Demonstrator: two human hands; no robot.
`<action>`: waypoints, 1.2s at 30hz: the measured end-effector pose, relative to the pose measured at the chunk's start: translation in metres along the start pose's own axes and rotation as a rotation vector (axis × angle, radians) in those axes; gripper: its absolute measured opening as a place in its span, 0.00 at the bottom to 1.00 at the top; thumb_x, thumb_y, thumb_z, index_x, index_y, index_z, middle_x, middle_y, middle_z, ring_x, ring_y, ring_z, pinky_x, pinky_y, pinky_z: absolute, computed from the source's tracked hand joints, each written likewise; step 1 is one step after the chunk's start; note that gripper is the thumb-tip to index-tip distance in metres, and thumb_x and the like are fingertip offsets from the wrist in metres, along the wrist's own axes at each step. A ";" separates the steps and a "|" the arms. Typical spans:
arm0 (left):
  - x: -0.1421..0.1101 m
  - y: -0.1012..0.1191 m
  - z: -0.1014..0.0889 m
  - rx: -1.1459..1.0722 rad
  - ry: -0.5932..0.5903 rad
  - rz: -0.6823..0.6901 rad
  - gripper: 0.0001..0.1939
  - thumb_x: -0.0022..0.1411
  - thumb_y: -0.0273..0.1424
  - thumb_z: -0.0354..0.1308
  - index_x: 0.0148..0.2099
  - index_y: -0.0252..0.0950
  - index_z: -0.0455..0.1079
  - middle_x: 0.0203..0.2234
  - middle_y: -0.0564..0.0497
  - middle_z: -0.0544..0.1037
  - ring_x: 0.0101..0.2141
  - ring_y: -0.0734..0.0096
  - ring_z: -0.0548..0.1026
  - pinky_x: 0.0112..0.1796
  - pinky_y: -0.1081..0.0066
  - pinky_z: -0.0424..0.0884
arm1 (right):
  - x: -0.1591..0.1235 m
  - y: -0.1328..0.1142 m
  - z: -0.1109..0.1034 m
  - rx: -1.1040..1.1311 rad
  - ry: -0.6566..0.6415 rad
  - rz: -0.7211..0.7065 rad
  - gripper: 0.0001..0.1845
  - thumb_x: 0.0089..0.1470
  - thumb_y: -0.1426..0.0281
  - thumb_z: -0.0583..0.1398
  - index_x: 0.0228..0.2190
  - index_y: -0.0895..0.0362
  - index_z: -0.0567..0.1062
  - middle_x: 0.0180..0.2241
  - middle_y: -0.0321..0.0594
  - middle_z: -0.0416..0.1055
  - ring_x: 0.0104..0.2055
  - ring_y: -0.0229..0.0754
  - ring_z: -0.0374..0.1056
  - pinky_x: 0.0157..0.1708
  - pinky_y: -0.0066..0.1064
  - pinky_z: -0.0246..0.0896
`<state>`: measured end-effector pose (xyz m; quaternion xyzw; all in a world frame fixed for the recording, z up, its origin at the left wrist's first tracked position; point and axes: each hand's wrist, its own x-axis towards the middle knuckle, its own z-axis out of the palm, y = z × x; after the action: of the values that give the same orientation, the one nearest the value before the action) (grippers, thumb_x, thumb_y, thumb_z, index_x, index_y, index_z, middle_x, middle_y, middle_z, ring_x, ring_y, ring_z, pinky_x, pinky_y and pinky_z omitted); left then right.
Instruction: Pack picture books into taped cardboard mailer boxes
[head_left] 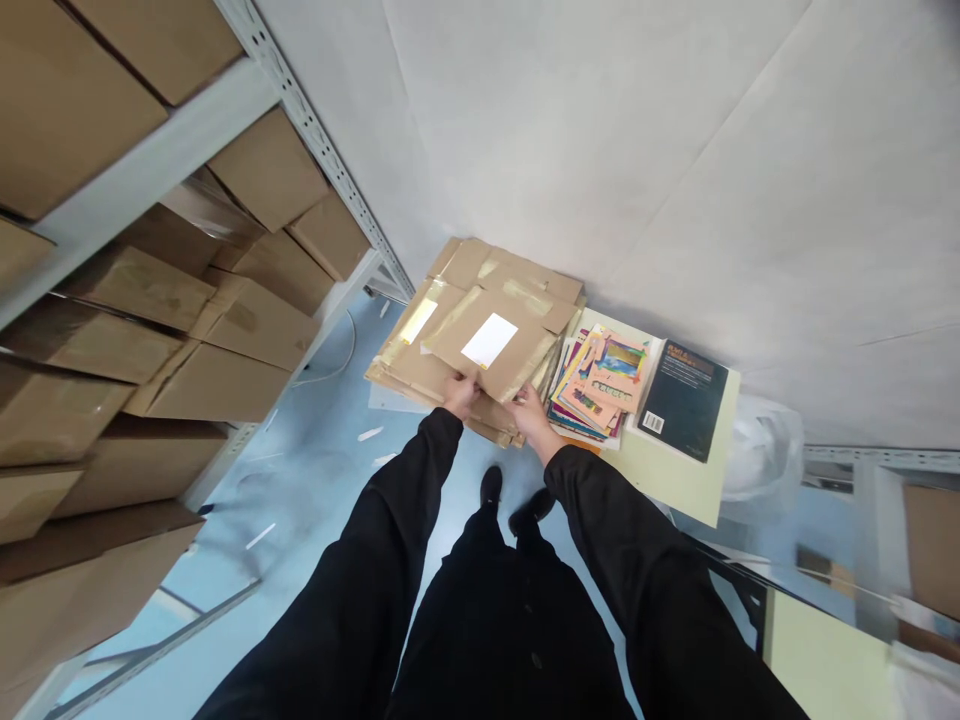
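Observation:
A flat piece of brown cardboard (450,345) with a white label (489,341) lies tilted on top of a stack of flattened cardboard (469,262). My left hand (461,394) grips its near edge, fingers closed around it. At its near right corner, my right hand (531,412) pinches the same piece between thumb and fingers. Another flat cardboard piece with a label (419,321) lies beneath, to the left. Right of the stack, several colourful booklets (600,380) lie overlapping on a pale yellow table (679,480). A dark book (684,400) with a barcode is beside them.
Shelving loaded with cardboard boxes (217,375) rises at the left. A pale wall (600,150) stands behind the stack. Clear plastic wrap (761,450) hangs beyond the table's right end. White scraps (370,434) lie on the blue floor (300,480), and a cable (346,350) runs by the shelf.

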<state>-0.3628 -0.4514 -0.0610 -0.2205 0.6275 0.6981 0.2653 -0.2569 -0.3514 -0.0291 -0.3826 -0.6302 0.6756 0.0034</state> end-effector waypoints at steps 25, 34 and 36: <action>-0.064 0.080 -0.134 0.211 -0.157 0.702 0.20 0.49 0.44 0.64 0.37 0.35 0.66 0.31 0.48 0.77 0.37 0.64 0.75 0.44 0.64 0.70 | -0.006 -0.159 -0.065 -0.242 0.164 -0.668 0.40 0.48 0.67 0.60 0.61 0.56 0.53 0.55 0.51 0.63 0.43 0.43 0.67 0.48 0.41 0.63; -0.086 0.115 -0.106 0.195 -0.182 0.856 0.20 0.51 0.44 0.64 0.38 0.36 0.64 0.34 0.46 0.76 0.40 0.63 0.75 0.47 0.60 0.69 | -0.080 -0.178 -0.094 -0.287 0.228 -0.777 0.16 0.54 0.56 0.55 0.36 0.55 0.70 0.34 0.40 0.74 0.33 0.42 0.69 0.36 0.35 0.65; -0.105 0.125 -0.095 0.139 -0.225 0.942 0.22 0.53 0.43 0.64 0.44 0.38 0.63 0.43 0.44 0.74 0.47 0.63 0.73 0.50 0.61 0.67 | -0.106 -0.168 -0.109 -0.340 0.325 -0.755 0.15 0.55 0.56 0.55 0.36 0.55 0.70 0.32 0.38 0.74 0.31 0.42 0.69 0.33 0.33 0.64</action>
<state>-0.3658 -0.5644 0.0906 0.1827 0.6716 0.7180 0.0008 -0.2055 -0.2760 0.1785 -0.2223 -0.8192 0.4447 0.2859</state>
